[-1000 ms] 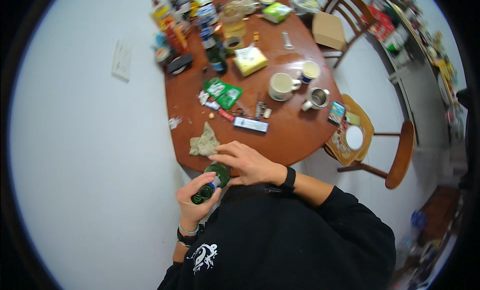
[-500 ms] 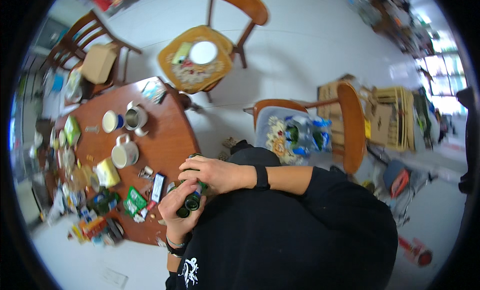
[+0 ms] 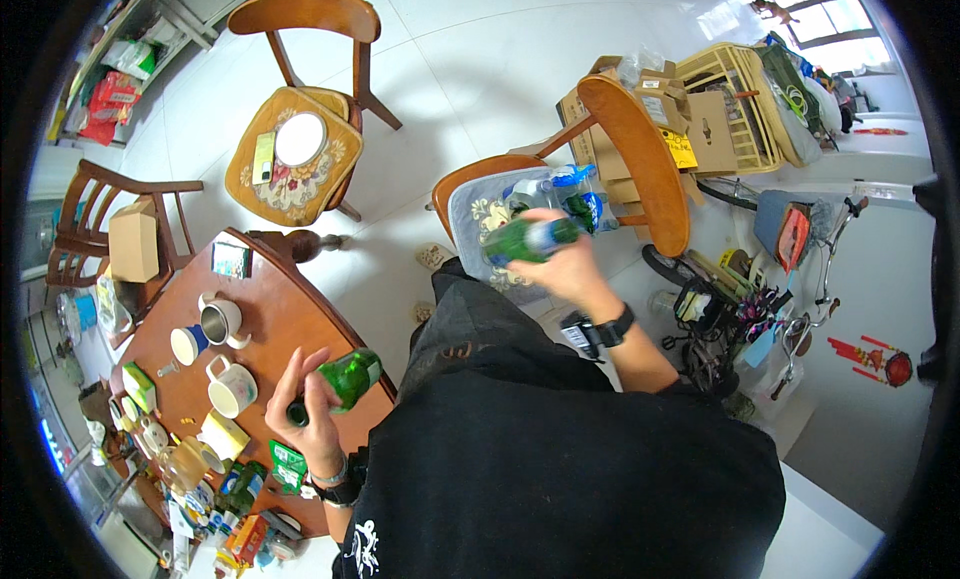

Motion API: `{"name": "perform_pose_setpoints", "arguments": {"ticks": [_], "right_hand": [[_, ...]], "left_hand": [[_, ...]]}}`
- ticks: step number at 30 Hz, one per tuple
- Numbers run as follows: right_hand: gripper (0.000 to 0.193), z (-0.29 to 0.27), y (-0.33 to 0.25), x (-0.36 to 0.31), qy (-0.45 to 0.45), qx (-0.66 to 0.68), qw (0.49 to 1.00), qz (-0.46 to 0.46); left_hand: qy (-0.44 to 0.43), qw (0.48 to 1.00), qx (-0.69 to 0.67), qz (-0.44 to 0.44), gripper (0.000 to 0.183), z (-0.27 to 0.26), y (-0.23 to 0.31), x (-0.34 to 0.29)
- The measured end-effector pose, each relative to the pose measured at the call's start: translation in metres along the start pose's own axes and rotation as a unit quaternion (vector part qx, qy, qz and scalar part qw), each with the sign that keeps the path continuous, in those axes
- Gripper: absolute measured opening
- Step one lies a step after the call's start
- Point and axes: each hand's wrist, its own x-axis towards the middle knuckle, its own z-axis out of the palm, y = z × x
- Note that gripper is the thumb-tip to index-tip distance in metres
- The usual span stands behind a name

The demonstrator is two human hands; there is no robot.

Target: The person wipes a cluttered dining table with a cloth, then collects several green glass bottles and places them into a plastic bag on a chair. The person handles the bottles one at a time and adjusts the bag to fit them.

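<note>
My left hand point(image 3: 300, 419) is closed around a green glass bottle point(image 3: 352, 379) over the table's near right edge; its dark mouth points left and its base points right. Away to the right, my right hand point(image 3: 575, 274) grips another green bottle point(image 3: 512, 245) with a pale label, slightly blurred and tilted on its side. That bottle is above a chair's grey patterned cushion point(image 3: 472, 217). Beside it on the same seat lies clear and blue plastic wrapping point(image 3: 578, 179) with green bottles inside, partly hidden by my hand and the bottle.
On the brown table point(image 3: 300, 314) stand a metal mug point(image 3: 221, 320), a cream mug point(image 3: 232, 389), a yellow pack point(image 3: 225, 434) and clutter. Another chair holds a white round lid point(image 3: 300, 139). Cardboard boxes point(image 3: 650, 119) and a bicycle point(image 3: 790, 329) are at the right.
My hands, earlier together around the bottles near the table edge, have parted. The right one has carried a bottle over to the chair; the left keeps one by the table. The view has shifted right.
</note>
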Motion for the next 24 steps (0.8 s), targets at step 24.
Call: {"name": "perform_pose_setpoints", "arguments": {"ticks": [24], "right_hand": [[0.06,-0.052,0.226,0.035,0.314,-0.032,0.943,0.105]], "left_hand": [[0.051,0.996,0.065,-0.023,0.03,0.051,0.012,0.08]]}}
